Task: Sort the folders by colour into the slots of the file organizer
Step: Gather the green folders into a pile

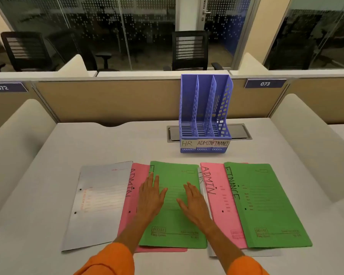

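While both lie flat with fingers straight, holding nothing, the left grip and right grip rest side by side on the middle green folder, near the front edge of the tabletop. The left pink folder pokes out from under it, with a white folder further left. Off to the right, the right pink folder sits partly under the right green folder. The blue file organizer, labelled HR, ADMIN, FINANCE, stands upright at the back edge.
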Tool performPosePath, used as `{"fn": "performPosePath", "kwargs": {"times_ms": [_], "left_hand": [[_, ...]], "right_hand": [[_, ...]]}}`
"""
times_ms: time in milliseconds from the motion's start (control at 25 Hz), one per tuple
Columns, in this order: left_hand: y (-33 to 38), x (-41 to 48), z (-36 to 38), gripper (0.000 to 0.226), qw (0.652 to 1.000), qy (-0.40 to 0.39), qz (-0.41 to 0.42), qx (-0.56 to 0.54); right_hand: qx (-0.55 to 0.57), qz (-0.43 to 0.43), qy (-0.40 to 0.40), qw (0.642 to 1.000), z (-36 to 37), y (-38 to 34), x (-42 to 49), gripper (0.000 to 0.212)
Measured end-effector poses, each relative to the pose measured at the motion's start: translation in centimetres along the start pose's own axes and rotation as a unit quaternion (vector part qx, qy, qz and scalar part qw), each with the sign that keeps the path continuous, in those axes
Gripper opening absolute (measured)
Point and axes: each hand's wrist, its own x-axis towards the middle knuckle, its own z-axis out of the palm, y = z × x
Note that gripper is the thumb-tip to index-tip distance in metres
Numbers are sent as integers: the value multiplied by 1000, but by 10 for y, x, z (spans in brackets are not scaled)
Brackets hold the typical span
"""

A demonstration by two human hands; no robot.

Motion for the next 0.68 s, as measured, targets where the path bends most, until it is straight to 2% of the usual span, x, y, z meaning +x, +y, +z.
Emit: {"fn": "performPosePath", "kwargs": {"times_ms": [160,280,440,680], "left_hand": [[-9,-8,10,61,999,-10,-29,-27],[-14,-11,13,48,997,16,-59,-41],[-19,-12,17,54,979,6,-168,-116],[-21,2,20,58,953,-43,-247,-169]], "right_hand": [[-24,15,-42,999,14,6,-3,70],[-48,17,-55,997,23,11,-6,69],[-52,19,-56,997,32,15,-6,71],[-39,21,-50,998,35,19,-2,70]]}}
